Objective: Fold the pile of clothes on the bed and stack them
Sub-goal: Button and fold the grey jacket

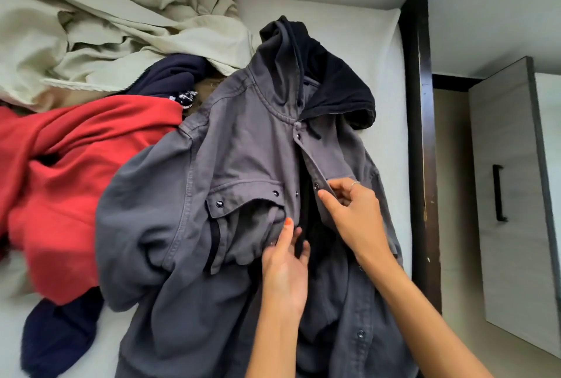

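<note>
On the grey jacket (243, 165), both hands, left (285, 271) and right (349, 210), pinch its front edges.

Bed with white sheet (358, 43), dark wooden frame (420, 134) along its right edge. Lying on it: grey snap-button hooded jacket with black hood lining (243, 149), spread front-up at centre; red fleece garment (69, 171) to the left; rumpled cream fabric (106, 22) at the far left; dark navy garment (57, 344) near the front edge, possibly continuing under the red one.
</note>
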The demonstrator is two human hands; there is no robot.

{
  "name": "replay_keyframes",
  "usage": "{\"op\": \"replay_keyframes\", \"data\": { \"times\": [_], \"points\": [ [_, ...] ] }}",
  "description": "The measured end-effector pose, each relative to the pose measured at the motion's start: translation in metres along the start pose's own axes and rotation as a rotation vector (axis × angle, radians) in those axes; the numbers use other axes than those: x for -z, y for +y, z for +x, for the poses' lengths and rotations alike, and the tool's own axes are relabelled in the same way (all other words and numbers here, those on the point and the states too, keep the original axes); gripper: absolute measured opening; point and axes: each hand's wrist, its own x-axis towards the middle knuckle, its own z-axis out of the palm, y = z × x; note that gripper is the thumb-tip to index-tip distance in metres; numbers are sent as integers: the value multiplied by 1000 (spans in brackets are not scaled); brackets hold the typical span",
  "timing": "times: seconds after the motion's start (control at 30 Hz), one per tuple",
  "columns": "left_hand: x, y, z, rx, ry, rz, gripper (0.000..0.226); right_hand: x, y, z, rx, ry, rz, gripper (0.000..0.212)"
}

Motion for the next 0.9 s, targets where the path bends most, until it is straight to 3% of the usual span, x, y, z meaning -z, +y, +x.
{"op": "replay_keyframes", "data": {
  "times": [0.1, 0.4, 0.67, 0.9],
  "points": [
    [-26, 4, 9, -87, -66, 54, 13, -2, -3, -2, -3, 25, -3, 3],
    [-32, -1, 17, -177, 171, 238, 19, 2, -21, -16, 71, 78, -24, 13],
    [-31, -8, 12, -308, 193, 275, 22, -12, -22, -19, 115, 49, -36, 8],
    [-28, -9, 19, -499, 260, 506, 19, -13, -20, -18, 98, 69, -20, 12]
  ]
}}
